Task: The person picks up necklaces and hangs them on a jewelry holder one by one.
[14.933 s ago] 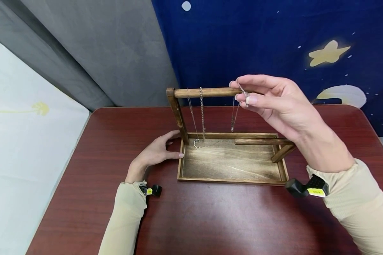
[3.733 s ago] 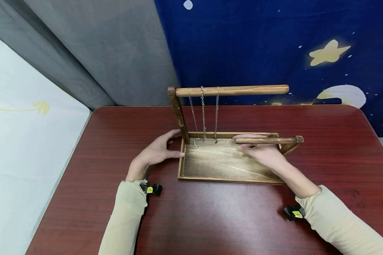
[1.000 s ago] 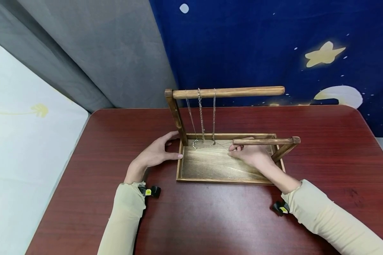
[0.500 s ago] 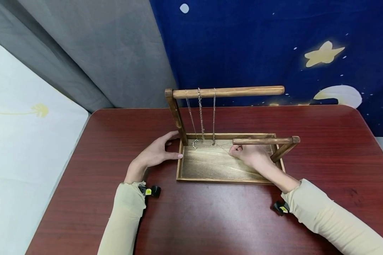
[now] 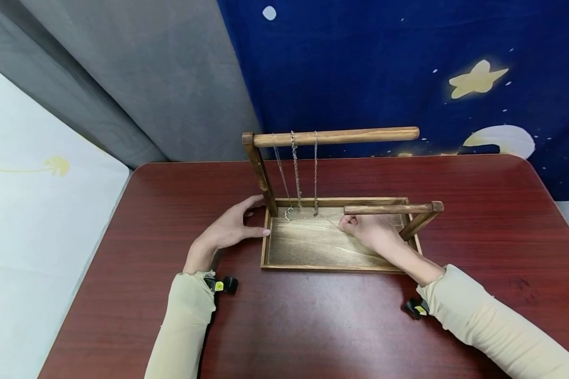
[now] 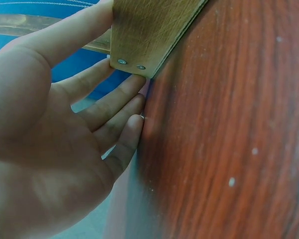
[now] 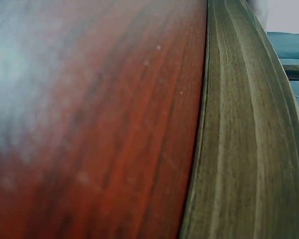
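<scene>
My right hand (image 5: 373,234) is low inside a wooden jewelry stand's tray, its fingertips pinching a thin chain necklace (image 5: 330,223) that lies on the tray floor. Part of that hand sits under the lower bar (image 5: 389,209). From the upper bar (image 5: 360,136) hang a thin necklace with a crescent pendant (image 5: 288,212), a thicker chain (image 5: 296,168) and another fine chain (image 5: 315,168), all toward the left. My left hand (image 5: 227,227) touches the left end of the tray (image 5: 264,252) with thumb and fingers extended; in the left wrist view the fingers (image 6: 114,104) reach its back corner.
A reddish-brown table (image 5: 313,321) carries the stand. The left post (image 5: 260,176) and the short right post (image 5: 418,225) rise from the tray's ends. Behind are a grey curtain (image 5: 170,68) and a blue starry cloth (image 5: 351,63). The right wrist view mostly shows the tray's front wall (image 7: 239,129).
A chain once held at the upper bar now hangs there beside two others. My right hand has come down into the tray, shifted left and pinched the thin necklace. The left hand stays put.
</scene>
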A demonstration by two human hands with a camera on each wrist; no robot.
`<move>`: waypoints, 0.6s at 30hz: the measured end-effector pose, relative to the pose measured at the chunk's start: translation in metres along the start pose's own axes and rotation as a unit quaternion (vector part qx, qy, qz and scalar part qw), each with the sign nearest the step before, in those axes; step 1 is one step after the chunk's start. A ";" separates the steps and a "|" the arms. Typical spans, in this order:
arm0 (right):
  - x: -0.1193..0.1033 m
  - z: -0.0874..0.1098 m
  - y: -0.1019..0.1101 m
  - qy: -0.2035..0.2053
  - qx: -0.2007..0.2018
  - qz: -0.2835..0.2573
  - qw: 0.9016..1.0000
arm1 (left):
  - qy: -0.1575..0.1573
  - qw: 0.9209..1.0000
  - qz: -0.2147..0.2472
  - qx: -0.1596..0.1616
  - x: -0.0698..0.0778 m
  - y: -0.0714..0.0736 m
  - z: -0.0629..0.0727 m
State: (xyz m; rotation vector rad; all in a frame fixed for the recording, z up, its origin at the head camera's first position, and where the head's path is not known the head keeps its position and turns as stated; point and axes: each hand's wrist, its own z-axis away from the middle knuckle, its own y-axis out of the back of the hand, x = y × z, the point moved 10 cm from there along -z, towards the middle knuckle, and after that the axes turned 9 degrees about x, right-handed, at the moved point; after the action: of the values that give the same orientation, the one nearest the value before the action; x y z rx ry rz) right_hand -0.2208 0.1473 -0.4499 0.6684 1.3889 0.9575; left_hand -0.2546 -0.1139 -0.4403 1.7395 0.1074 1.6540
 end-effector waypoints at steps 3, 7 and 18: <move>0.000 0.000 -0.001 -0.004 -0.006 -0.002 1.000 | 0.003 1.000 -0.001 -0.001 -0.002 0.000 0.001; -0.003 0.002 0.001 0.010 -0.011 -0.019 1.000 | 0.004 1.000 0.001 -0.002 -0.002 0.000 0.002; -0.005 0.009 0.011 -0.012 -0.022 -0.102 0.994 | 0.001 1.000 0.009 -0.001 0.000 0.000 0.001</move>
State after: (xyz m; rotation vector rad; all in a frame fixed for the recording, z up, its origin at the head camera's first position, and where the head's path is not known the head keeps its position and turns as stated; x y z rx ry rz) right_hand -0.2135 0.1491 -0.4371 0.4934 1.3819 0.8125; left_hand -0.2540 -0.1140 -0.4406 1.7407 0.0920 1.6683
